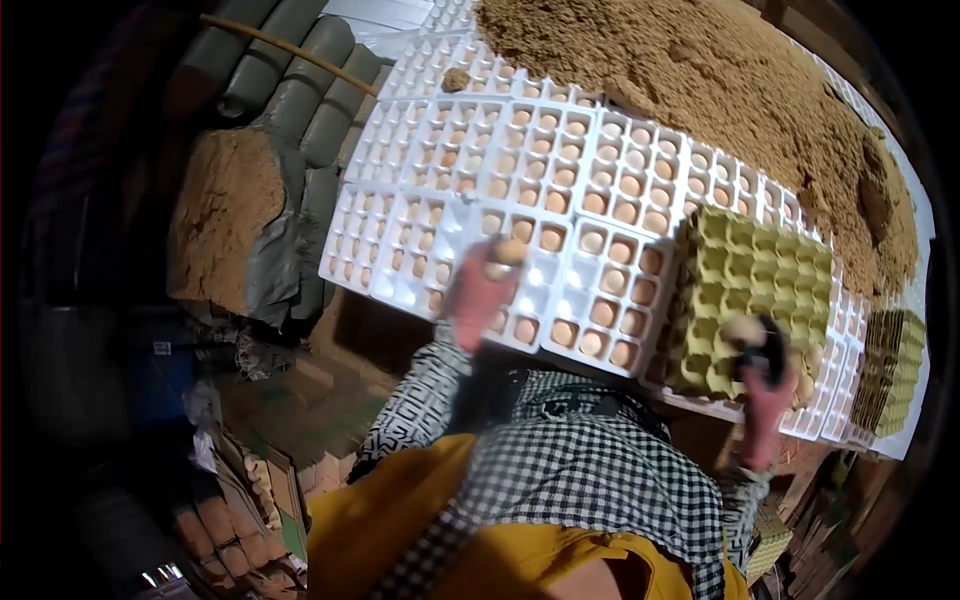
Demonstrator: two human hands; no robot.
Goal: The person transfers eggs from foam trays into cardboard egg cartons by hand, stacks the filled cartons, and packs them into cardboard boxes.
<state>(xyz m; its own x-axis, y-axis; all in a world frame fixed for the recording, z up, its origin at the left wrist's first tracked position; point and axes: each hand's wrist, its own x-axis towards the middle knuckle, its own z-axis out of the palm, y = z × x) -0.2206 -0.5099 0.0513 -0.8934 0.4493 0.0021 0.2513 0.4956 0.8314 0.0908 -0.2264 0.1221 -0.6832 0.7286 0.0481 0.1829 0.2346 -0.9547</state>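
Observation:
Over the white foam egg trays (pixel 450 215), my left hand (pixel 480 295) is closed on a light brown egg (pixel 510 252), beside several unfilled pockets. Motion blurs this hand. On the right, my right hand (pixel 768 405) grips a black rounded tool (pixel 765 350), whose exact kind I cannot make out. A pale egg (pixel 742 330) is against the tool's left side. Both are above a stack of yellow-green pulp egg trays (pixel 760 265), whose visible top pockets are mostly bare. Several eggs (pixel 806 375) show by the stack's right edge, partly behind my right hand.
A broad heap of brown grainy material (pixel 690 80) covers the far trays, and a small clump (pixel 456 80) lies on one. Grey filled bags (pixel 310 80) lie at left, one cut open (pixel 225 220). More pulp trays (pixel 890 365) stand at far right.

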